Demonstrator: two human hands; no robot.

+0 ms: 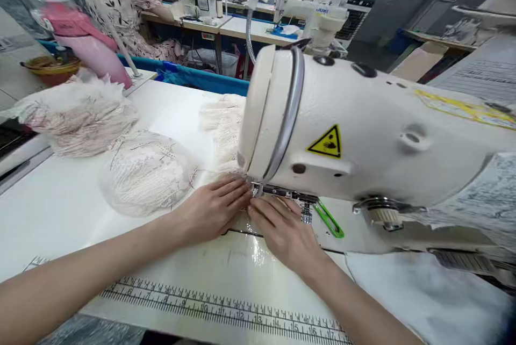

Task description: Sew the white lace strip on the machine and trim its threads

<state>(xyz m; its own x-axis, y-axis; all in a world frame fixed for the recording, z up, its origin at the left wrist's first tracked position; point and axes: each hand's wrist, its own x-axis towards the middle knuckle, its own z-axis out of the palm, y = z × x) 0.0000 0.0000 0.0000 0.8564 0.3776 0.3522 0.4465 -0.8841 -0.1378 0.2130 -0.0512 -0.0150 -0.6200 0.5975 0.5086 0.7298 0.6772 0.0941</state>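
Observation:
At the sewing machine's presser foot (256,189), pale lace fabric (228,141) lies partly under the machine head. My left hand (215,205) is just left of the foot, its fingers pressed together over the lace and its thumb mostly hidden. On the near right side of the foot is my right hand (282,227), fingers bent together on the lace edge. The fabric beneath both hands is mostly covered. A round lace piece (149,173) with loose dark threads rests left of my left hand. Beside my right hand lie green thread snips (329,218).
The white machine head (363,119) stands over the right side. A printed ruler (226,310) runs along the table's near edge. A lace pile (80,111), a pink bottle (86,44) and a small basket (52,68) are at left. White cloth (419,291) lies right; a person (121,12) sits beyond.

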